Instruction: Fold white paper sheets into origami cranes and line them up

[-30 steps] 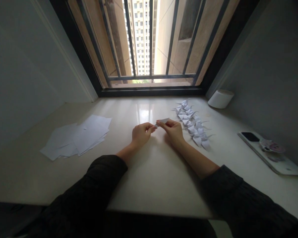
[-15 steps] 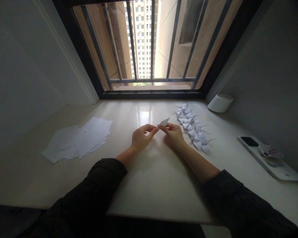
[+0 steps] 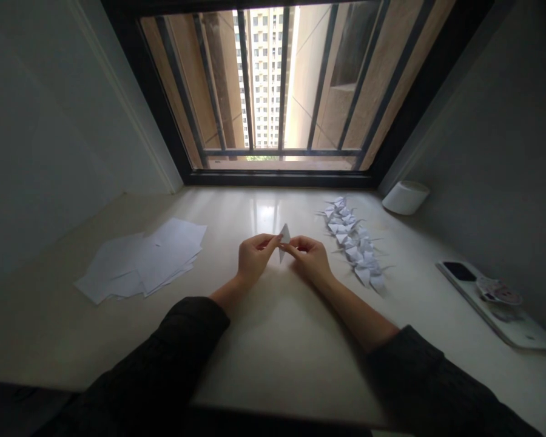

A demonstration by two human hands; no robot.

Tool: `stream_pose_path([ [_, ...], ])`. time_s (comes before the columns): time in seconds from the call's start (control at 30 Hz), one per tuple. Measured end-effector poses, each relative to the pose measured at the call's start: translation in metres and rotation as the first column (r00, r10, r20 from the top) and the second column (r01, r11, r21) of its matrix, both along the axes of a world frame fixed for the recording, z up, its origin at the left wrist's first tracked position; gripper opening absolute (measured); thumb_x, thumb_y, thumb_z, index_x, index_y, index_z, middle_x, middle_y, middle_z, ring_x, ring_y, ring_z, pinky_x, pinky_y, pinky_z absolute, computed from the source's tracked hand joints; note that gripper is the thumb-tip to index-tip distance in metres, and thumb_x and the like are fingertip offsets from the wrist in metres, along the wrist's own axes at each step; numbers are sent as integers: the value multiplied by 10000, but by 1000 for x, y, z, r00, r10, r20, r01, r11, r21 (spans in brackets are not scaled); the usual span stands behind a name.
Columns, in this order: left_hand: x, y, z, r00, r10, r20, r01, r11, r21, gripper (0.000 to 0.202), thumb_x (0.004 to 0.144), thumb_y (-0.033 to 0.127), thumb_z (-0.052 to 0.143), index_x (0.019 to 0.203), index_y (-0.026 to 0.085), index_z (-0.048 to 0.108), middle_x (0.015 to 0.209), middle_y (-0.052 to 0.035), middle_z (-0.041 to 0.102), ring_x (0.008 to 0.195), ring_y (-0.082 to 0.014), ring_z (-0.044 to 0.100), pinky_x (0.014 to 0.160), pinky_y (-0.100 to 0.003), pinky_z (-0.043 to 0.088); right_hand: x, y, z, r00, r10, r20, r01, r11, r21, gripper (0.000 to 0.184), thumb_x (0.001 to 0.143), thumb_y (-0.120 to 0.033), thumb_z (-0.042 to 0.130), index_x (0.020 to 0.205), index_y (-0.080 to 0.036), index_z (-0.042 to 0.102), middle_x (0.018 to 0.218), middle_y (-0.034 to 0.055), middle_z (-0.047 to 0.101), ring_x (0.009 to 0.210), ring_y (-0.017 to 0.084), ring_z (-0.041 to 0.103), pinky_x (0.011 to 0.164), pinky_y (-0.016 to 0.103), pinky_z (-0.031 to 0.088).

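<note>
A small folded piece of white paper [image 3: 285,232] is held up between my two hands, its pointed ends upward and downward. My left hand [image 3: 255,257] pinches it from the left with thumb and fingers. From the right, my right hand [image 3: 312,258] grips it too, thumb and fingertips meeting my left ones near its middle. The fingers hide part of the paper's folds. Just right of my right hand stand several folded paper cranes [image 3: 352,243] in packed rows. Off to the left lies a loose pile of white paper sheets [image 3: 168,252].
The pale windowsill [image 3: 273,358] carries everything, with its front edge nearest me. At the right lie a phone [image 3: 495,303] with a round grip on its back and, farther off, a white cylindrical object [image 3: 406,198]. A barred window [image 3: 279,176] closes the far side.
The folded paper has turned from slanting up to the right to standing nearly upright. Both hands have shifted slightly, and the camera view has tilted a little.
</note>
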State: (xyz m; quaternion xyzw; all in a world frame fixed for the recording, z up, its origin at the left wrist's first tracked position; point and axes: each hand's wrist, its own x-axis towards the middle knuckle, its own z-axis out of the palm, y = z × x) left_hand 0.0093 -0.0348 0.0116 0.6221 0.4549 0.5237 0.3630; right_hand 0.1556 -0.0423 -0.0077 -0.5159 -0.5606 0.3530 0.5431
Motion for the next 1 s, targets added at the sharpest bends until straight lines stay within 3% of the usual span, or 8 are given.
stream_pose_path([
  [0.23, 2, 2, -2, 985, -42, 170, 72, 982, -174, 291, 714, 412, 683, 836, 151, 724, 803, -75, 726, 772, -189, 673, 724, -305, 513, 1, -1, 2, 995, -66, -75, 69, 997, 27, 355, 702, -462, 679, 925, -187, 706, 739, 41, 700, 657, 167, 621, 629, 294, 468],
  [0.47, 4, 8, -7, 949, -122, 291, 175, 971, -165, 270, 638, 318, 744, 846, 147, 722, 911, -85, 727, 839, -202, 670, 788, -338, 518, 1, 2, -6, 987, -63, -149, 66, 998, 13, 337, 702, -439, 691, 937, -199, 728, 888, 61, 733, 757, 193, 645, 654, 305, 476],
  [0.77, 4, 9, -9, 950, -149, 274, 202, 964, -175, 250, 650, 290, 726, 861, 156, 731, 872, -68, 731, 793, -188, 665, 747, -311, 509, 1, -4, 5, 991, -111, 68, 92, 965, 246, 201, 777, -347, 643, 928, -252, 736, 848, 40, 693, 762, 160, 611, 613, 275, 464],
  [1.0, 2, 10, -11, 959, -154, 237, 195, 968, -159, 223, 646, 298, 722, 826, 167, 740, 848, -59, 732, 797, -195, 659, 776, -335, 507, 0, -9, 7, 967, -165, 192, 103, 949, 298, 196, 813, -350, 606, 943, -273, 730, 838, 38, 682, 748, 168, 594, 608, 292, 479],
])
